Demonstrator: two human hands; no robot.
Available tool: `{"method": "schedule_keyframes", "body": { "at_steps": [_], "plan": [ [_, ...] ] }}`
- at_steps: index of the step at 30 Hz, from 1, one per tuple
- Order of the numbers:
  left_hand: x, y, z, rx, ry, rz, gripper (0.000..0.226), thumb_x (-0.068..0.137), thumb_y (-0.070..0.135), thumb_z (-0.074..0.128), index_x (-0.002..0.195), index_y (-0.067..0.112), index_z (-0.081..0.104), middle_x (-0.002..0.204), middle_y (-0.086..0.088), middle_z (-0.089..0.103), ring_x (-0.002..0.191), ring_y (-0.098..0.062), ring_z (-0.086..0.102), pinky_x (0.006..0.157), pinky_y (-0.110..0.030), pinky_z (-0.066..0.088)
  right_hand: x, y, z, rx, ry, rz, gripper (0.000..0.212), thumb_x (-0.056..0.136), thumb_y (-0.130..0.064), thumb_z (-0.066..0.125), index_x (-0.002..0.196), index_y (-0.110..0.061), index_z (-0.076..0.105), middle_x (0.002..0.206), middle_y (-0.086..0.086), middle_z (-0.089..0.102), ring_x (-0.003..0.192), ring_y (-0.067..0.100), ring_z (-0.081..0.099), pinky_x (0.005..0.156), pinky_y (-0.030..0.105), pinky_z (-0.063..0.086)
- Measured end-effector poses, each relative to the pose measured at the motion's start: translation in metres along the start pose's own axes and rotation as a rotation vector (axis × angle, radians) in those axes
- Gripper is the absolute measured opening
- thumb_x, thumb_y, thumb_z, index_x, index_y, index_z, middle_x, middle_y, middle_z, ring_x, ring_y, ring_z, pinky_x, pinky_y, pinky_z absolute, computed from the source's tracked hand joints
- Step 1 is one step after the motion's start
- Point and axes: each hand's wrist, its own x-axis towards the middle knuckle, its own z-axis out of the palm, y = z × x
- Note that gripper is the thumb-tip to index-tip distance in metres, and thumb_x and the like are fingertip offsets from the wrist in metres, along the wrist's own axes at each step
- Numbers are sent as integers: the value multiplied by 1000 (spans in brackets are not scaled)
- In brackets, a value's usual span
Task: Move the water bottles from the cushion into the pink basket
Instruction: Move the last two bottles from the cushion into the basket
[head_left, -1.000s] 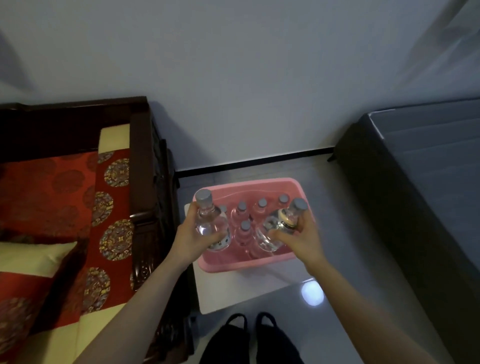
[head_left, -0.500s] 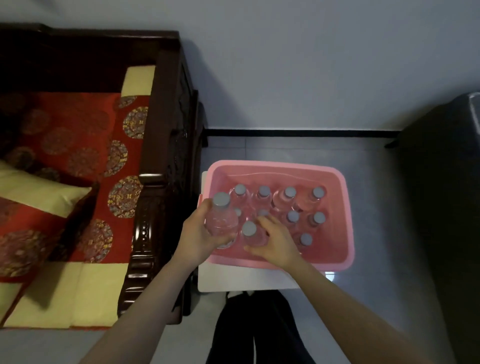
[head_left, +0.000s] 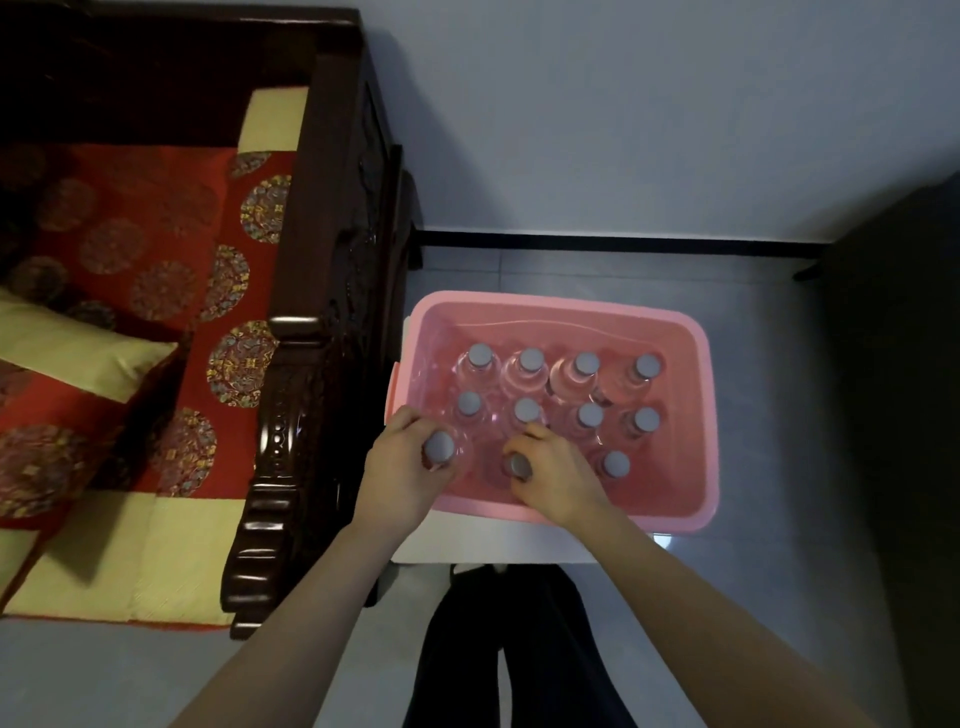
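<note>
Lowering two water bottles into the pink basket (head_left: 696, 415) at frame centre: my left hand (head_left: 400, 470) grips one (head_left: 440, 448), my right hand (head_left: 550, 478) another (head_left: 517, 465). Nine stand inside already; the cushion (head_left: 156, 260), upper left, shows none.

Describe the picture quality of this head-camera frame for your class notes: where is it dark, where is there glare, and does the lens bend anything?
Head view: dim, bluish room light; the dark object at right is nearly black, its detail lost. Head view: a small bright glare spot on the floor beside the pink basket. Head view: wide-angle lens bows the sofa frame. Head view: the clear bottles blend into the pink; their grey caps read clearly.
</note>
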Motion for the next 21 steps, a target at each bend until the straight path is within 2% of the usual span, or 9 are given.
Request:
{"method": "schedule_keyframes", "body": {
  "at_steps": [2, 5, 8, 11, 14, 19, 21],
  "plan": [
    [1, 4, 3, 95, -20, 22, 21, 71, 18, 76, 88, 12, 67, 92, 1, 55, 75, -20, 58, 68, -35, 50, -1, -1, 1, 11, -2, 12, 37, 70, -12, 68, 107, -15, 67, 110, 4, 60, 93, 33, 63, 73, 38, 51],
    [4, 4, 3, 193, -81, 29, 20, 74, 22, 73, 89, 12, 64, 91, 1, 56, 73, -21, 58, 64, -34, 47, 0, -2, 5, 69, 9, 40, 37, 68, -9, 69, 105, -13, 68, 105, 5, 63, 93, 32, 62, 75, 41, 52],
    [13, 3, 0, 259, -139, 21, 19, 73, 19, 71, 86, 11, 61, 86, -1, 58, 74, -24, 57, 62, -34, 44, 0, -4, 7, 107, 11, 68, 31, 69, -5, 66, 99, -11, 70, 98, 8, 65, 88, 31, 62, 74, 38, 52],
    [24, 5, -6, 325, -207, 24, 14, 75, 18, 68, 85, 11, 61, 82, -4, 64, 78, -27, 61, 66, -35, 48, 4, -6, 5, 90, -8, 68, 25, 71, -5, 63, 94, -11, 70, 93, 9, 65, 84, 31, 62, 68, 37, 51],
    [34, 8, -9, 327, -297, -14, 15, 77, 13, 64, 92, 10, 66, 88, -7, 67, 82, -27, 63, 71, -36, 53, 9, -8, 2, 62, -19, 52, 20, 73, -6, 64, 91, -12, 71, 87, 10, 66, 79, 29, 61, 61, 30, 43],
    [42, 0, 4, 467, -396, 4, 2, 79, 8, 59, 81, 8, 60, 86, -11, 64, 82, -31, 61, 63, -32, 43, 19, -9, 1, 54, -33, 75, 2, 73, -6, 63, 74, -7, 63, 73, 2, 52, 71, 29, 57, 58, 36, 49],
    [42, -5, 10, 509, -440, -7, 7, 78, 2, 56, 80, 8, 61, 81, -11, 61, 81, -33, 62, 63, -34, 44, 20, -9, 0, 57, -44, 81, 7, 71, -5, 62, 68, -10, 58, 68, 0, 49, 66, 25, 52, 55, 35, 47]
  ]
}}
